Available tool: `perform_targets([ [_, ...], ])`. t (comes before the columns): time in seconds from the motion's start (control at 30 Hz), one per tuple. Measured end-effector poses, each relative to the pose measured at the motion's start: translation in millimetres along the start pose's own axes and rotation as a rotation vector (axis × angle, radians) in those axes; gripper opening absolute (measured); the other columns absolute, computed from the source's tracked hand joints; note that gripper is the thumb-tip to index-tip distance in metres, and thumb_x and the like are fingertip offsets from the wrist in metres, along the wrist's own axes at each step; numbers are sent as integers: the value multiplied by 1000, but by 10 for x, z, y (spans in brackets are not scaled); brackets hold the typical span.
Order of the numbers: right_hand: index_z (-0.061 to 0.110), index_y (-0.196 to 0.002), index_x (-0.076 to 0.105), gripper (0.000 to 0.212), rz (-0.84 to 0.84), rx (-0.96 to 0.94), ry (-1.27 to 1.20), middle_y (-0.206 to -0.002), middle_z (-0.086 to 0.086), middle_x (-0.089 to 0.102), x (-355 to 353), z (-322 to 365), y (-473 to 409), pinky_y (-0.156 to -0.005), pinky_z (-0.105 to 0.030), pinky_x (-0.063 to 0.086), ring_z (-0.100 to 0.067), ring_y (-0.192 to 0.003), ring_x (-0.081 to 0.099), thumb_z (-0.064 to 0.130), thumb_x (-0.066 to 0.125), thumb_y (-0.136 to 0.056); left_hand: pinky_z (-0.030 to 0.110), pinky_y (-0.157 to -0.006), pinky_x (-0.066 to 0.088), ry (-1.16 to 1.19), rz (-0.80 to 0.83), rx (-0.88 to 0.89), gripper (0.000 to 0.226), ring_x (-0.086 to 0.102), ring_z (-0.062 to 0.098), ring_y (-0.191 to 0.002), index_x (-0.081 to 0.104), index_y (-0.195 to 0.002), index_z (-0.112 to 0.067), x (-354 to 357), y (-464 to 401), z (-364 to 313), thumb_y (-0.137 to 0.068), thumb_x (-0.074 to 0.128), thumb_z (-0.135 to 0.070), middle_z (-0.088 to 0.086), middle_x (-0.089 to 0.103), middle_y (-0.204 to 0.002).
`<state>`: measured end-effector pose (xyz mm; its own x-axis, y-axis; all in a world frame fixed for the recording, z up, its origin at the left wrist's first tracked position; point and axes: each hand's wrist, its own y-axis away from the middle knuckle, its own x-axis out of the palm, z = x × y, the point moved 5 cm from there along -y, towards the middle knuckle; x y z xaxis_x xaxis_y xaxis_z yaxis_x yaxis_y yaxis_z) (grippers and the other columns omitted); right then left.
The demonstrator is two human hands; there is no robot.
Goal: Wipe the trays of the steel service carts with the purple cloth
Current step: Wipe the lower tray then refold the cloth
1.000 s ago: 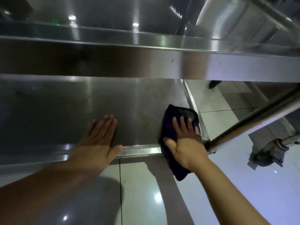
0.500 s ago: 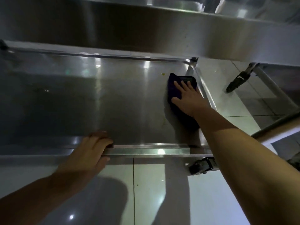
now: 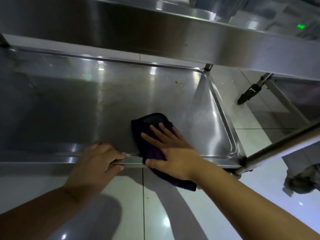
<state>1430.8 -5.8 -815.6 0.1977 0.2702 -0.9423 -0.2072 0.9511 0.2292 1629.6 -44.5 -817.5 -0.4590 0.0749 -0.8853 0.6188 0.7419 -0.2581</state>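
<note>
Lower steel tray [image 3: 72,108] of cart, over tiled floor [image 3: 155,213].
Purple cloth [image 3: 149,135] lies near the front rim, draped over it; small yellowish specks [image 3: 177,82] near the back right corner.

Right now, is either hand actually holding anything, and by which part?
The left hand grips the lower tray by its near rim. The right hand holds nothing; it presses flat on the purple cloth.

No text can be read (steel throughout).
</note>
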Motion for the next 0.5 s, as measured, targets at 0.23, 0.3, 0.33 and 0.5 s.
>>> perform_targets([
  [0.23, 41, -152, 8, 73, -157, 327, 49, -162, 7, 2, -435, -971, -613, -120, -38, -5, -14, -149, -6, 64, 42, -91, 9, -70, 31, 92, -2, -2, 34, 39, 3, -75, 75, -86, -22, -14, 15, 3, -74, 50, -42, -12, 56, -72],
  [0.3, 38, -152, 6, 74, -158, 417, 44, -162, 5, 2, -544, -1202, -791, -119, -40, -3, -16, -149, -5, 65, 38, -92, 10, -80, 34, 100, -33, 39, 33, 42, 5, -79, 75, -89, -18, -21, 31, 2, -77, 51, -36, -8, 60, -75],
  [0.33, 37, -153, 5, 74, -163, 461, 42, -162, 4, 2, -586, -1276, -871, -119, -41, -2, -17, -149, -5, 66, 37, -92, 8, -86, 30, 102, -51, 60, 31, 43, 5, -80, 76, -90, -16, -26, 34, 8, -78, 52, -32, -6, 61, -77],
  [0.5, 38, -153, 3, 74, -168, 513, 48, -163, 2, 0, -633, -1180, -1037, -118, -44, -2, -20, -149, -6, 67, 33, -92, 8, -93, 24, 98, -101, 99, 29, 45, 10, -84, 75, -94, -14, -34, 39, 58, -80, 53, -24, -1, 64, -82],
])
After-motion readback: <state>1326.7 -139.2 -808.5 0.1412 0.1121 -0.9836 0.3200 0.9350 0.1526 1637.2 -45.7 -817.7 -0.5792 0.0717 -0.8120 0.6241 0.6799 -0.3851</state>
